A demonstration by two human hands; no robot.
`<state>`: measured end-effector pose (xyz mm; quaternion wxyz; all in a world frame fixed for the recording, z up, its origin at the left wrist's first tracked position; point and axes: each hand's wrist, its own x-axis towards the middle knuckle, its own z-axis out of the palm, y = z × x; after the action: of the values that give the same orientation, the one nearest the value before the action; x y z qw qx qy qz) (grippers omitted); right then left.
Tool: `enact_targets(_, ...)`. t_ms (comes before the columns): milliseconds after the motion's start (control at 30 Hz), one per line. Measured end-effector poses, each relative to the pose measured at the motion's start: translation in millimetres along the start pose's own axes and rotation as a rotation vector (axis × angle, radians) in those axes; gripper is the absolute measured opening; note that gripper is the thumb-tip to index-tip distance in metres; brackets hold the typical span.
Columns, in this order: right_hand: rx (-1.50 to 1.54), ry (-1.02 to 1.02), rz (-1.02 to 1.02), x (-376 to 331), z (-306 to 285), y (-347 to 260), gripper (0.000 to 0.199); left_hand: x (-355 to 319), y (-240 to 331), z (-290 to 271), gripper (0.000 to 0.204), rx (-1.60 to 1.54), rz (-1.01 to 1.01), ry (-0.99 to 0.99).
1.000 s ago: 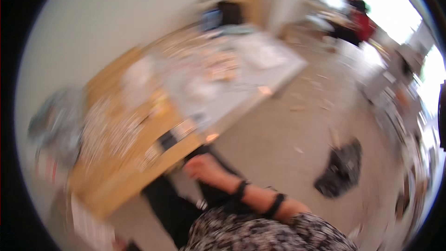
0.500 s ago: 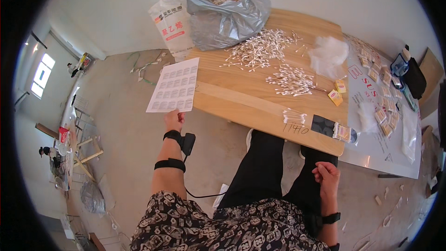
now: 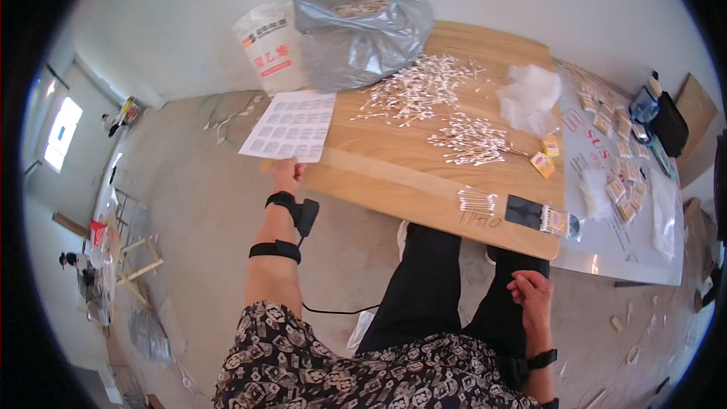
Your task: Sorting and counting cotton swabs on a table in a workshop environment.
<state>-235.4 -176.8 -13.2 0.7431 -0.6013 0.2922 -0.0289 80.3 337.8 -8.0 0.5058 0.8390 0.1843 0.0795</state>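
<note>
My left hand (image 3: 288, 175) pinches the near edge of a white printed sheet (image 3: 291, 126) that lies on the left end of a wooden table (image 3: 424, 182). My right hand (image 3: 534, 297) rests on my thigh below the table's front edge, fingers loosely curled and holding nothing. Heaps of cotton swabs (image 3: 424, 87) are spread over the middle of the table, with a second heap (image 3: 473, 140) closer to me. A small bundle of swabs (image 3: 477, 200) lies near the front edge beside a black card (image 3: 524, 212).
A grey plastic bag (image 3: 356, 30) and a white sack (image 3: 270, 45) stand at the table's far left. A white board (image 3: 628, 204) with several small packets adjoins the right end. Clear bags (image 3: 530, 95) lie nearby. Debris litters the concrete floor.
One second ago the view swung blurred across the room. Since half a second ago the scene has held steady, with my left hand still on the sheet and my right hand on my thigh.
</note>
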Motion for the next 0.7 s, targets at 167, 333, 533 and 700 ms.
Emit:
enact_targets(167,-0.024,-0.084,-0.036,7.1,-1.9,8.6,0.016,-52.5,38.5,170.6,0.012,0.746,0.747,-0.325)
enact_targets(333,-0.125,-0.059,-0.161,22.0,0.7,16.2,0.011,-235.0,102.8,353.5,0.011,0.315,1.067,-0.597)
enact_targets(533,0.091,-0.030,-0.103,2.8,-11.2,30.5,0.012,-221.1,78.0,252.9,0.011,0.174,1.037,-0.456)
enact_targets(700,0.113,-0.057,-0.044,5.4,-4.7,25.5,0.012,-119.4,43.4,134.3,0.012,0.201,0.868,-0.167)
